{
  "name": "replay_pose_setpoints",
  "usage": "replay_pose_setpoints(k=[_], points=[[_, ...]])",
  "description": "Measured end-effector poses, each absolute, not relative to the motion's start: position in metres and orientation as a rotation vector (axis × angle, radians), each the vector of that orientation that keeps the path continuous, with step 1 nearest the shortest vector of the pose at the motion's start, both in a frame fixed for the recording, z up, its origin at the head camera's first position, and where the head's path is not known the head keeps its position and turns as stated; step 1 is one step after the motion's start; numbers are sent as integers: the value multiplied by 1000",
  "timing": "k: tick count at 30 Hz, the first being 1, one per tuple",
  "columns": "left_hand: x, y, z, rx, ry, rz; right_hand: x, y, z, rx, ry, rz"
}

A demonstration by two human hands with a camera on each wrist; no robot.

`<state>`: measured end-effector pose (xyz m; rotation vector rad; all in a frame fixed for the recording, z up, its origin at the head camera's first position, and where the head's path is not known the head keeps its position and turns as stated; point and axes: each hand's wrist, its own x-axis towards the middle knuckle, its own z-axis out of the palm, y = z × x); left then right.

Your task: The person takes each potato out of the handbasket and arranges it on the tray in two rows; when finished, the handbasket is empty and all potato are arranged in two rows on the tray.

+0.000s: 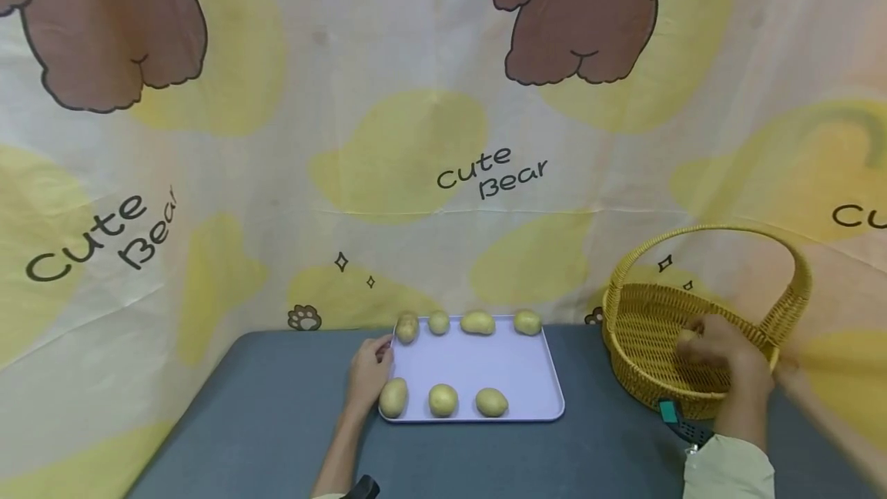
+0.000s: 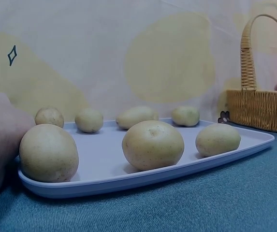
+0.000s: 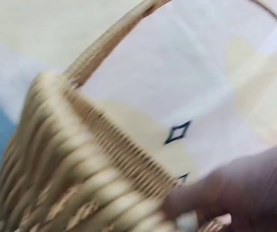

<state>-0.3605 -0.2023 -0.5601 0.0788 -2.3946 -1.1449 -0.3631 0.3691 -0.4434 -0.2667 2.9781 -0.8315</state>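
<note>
My right hand (image 1: 721, 353) is inside the wicker basket (image 1: 640, 380), its fingers around a potato (image 1: 686, 337). The right wrist view is blurred; there the hand (image 3: 244, 188) hangs over the basket rim (image 3: 104, 179), with a pale bit of the potato below the fingers. My left hand (image 1: 369, 376) holds the left rim of the pale lilac tray (image 1: 471, 368). Several potatoes lie along the tray's back edge, one of them a long potato (image 1: 478, 322). Three potatoes line the front, the middle potato (image 2: 153, 145) and the left potato (image 2: 49, 153) nearest the left wrist camera.
The basket's tall arched handle (image 1: 714, 228) rises above its rim. A dark blue-grey tabletop (image 1: 277, 406) carries tray and basket. Behind hangs a printed cloth (image 1: 388, 152) with bears and yellow patches. A blurred forearm (image 1: 831, 422) reaches in from the right edge beside the basket.
</note>
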Motion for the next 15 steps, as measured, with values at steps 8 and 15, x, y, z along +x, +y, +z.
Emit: replay_pose_setpoints(k=[8,15], points=[[-360,-202,-561,101,-2412,-1145,-347,351,-410,-453,3120,-949],[-361,-202,-560,73,-2386,-1149,-335,325,-384,-605,3129,-1119]])
